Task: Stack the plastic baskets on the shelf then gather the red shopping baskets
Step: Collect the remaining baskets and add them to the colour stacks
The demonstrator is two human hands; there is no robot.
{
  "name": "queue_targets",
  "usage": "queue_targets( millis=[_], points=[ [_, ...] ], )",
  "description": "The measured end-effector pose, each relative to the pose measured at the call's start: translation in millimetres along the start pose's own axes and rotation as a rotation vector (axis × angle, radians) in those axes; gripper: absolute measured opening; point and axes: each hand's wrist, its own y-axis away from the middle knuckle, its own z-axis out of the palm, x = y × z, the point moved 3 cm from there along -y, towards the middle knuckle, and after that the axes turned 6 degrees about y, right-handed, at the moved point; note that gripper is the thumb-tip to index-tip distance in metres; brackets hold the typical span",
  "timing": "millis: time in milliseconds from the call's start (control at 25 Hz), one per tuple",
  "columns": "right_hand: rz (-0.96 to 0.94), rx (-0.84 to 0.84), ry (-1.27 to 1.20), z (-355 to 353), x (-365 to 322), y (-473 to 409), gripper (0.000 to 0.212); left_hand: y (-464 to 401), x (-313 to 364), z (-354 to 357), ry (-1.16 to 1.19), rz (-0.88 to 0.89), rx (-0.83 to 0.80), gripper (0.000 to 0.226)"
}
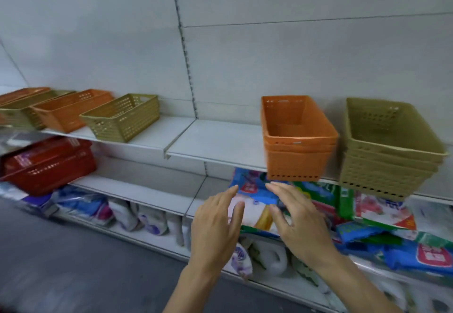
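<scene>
On the upper white shelf (215, 141) stands a stack of orange baskets (297, 155) and, to its right, a stack of olive baskets (389, 160). Further left on the same shelf sit single baskets: an olive one (122, 121), an orange one (71, 111), and more olive and orange ones (19, 109) behind. Red shopping baskets (46, 165) rest on the lower shelf at the left. My left hand (218, 224) and my right hand (296, 219) hover just below the orange stack, fingers spread, holding nothing and touching no basket.
Packaged goods in blue, green and white wrappers (367, 217) fill the lower shelves under the stacks. More soft packs (137, 214) lie on the bottom shelf. The grey aisle floor (61, 263) lies at the lower left. A slotted upright (183, 43) divides the back wall.
</scene>
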Motion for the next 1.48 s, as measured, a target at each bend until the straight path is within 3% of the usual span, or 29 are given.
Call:
queue_targets(
  millis=[280, 600, 840, 1080, 1160, 1320, 1480],
  points=[
    [0.04, -0.148, -0.141, 158, -144, -58, 0.035, -14, -175, -129, 0.016, -0.182, -0.086, 0.049],
    [0.016, -0.264, -0.228, 284, -267, -154, 0.032, -75, -323, -250, 0.028, -0.294, -0.099, 0.035],
    [0.078, -0.205, -0.245, 345, -290, -249, 0.029, -160, -407, -288, 0.018, -0.271, -0.068, 0.033],
    [0.283, 0.036, -0.264, 380, -285, -371, 0.032, -279, -491, -326, 0.011, -0.23, -0.031, 0.036],
    [0.366, 0.084, -0.253, 388, -285, -405, 0.04, -316, -522, -339, -0.06, -0.186, -0.014, 0.038],
    [0.587, -0.04, -0.296, 412, -286, -439, 0.044, -377, -586, -354, -0.346, -0.158, -0.001, 0.051],
    [0.71, -0.029, -0.292, 418, -299, -444, 0.044, -407, -633, -366, -0.528, -0.23, -0.138, 0.044]
  ],
)
